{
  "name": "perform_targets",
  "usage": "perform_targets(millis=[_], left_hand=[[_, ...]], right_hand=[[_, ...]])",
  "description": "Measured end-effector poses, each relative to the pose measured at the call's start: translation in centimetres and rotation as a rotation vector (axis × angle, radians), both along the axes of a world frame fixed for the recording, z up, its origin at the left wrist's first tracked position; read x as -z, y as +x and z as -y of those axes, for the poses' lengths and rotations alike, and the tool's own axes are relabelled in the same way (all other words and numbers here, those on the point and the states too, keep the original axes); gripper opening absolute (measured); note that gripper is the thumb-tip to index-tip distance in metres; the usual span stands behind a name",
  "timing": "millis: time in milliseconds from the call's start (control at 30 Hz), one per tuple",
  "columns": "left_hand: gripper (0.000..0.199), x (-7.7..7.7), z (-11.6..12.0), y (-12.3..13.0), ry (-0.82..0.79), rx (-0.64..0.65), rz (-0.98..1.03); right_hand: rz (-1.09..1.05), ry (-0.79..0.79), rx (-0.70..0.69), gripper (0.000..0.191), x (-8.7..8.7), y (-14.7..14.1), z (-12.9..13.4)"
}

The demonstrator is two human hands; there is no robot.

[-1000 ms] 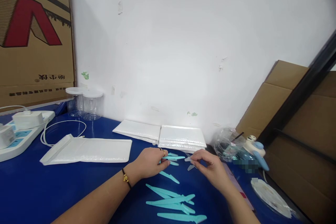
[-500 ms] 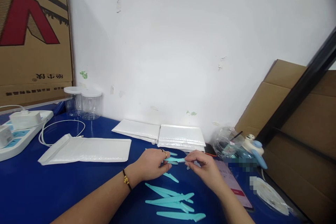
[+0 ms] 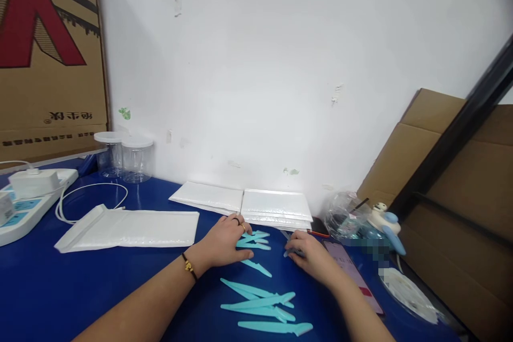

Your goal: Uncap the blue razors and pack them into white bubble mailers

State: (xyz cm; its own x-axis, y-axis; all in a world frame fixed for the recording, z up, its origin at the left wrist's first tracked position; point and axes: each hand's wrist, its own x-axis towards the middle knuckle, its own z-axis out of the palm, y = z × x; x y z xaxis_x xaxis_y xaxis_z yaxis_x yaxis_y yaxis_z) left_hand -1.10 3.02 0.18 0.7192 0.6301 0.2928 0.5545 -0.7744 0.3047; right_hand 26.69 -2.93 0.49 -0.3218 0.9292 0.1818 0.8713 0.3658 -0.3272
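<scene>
Over a small cluster of turquoise eyebrow razors (image 3: 262, 241) is my left hand (image 3: 222, 243). Its thumb is spread from the fingers, and it partly covers their handles. My right hand (image 3: 310, 257) is low over the table to the right of that cluster, its thumb and fingers pinched on a small clear plastic cap (image 3: 295, 251), mostly hidden by the fingertips. Another clear piece shows just behind the fingers. One single razor (image 3: 258, 267) lies below my left thumb. Closer to me, several more razors (image 3: 260, 302) overlap in a loose pile, with one lying apart in front.
White padded mailers (image 3: 276, 204) are stacked against the wall, and another mailer (image 3: 140, 228) lies at left. Clear jars (image 3: 137, 163), a white cable and a power strip (image 3: 40, 200) stand at far left. A phone (image 3: 352, 275), plastic bag (image 3: 347, 214) and duck-like figure (image 3: 385, 222) are at right.
The razor held between both hands now lies among the cluster, and my left hand has opened over it. My right hand has drawn slightly away and lowered toward the clear pieces.
</scene>
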Motion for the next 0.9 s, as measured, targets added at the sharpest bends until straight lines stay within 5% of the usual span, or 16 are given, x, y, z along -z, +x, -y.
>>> perform_targets(millis=[300,433,600,900], left_hand=[[0.008,0.2,1.2,1.3,-0.123,0.137,-0.108],[0.005,0.4,1.0,1.7,-0.17,0.037,0.036],[0.014,0.6,0.4,2.0,-0.356,-0.072,0.25],[0.016,0.2,0.3,1.7,-0.376,-0.077,0.265]], right_hand=[[-0.107,-0.075,0.022,0.02,1.0,-1.3,0.0],[-0.595,-0.121,0.058,0.006,0.3,-1.7,0.1],[-1.172,-0.177,0.121,0.028,-0.9,-2.9,0.5],[-1.141,-0.163,0.09,0.022,0.2,-3.7,0.4]])
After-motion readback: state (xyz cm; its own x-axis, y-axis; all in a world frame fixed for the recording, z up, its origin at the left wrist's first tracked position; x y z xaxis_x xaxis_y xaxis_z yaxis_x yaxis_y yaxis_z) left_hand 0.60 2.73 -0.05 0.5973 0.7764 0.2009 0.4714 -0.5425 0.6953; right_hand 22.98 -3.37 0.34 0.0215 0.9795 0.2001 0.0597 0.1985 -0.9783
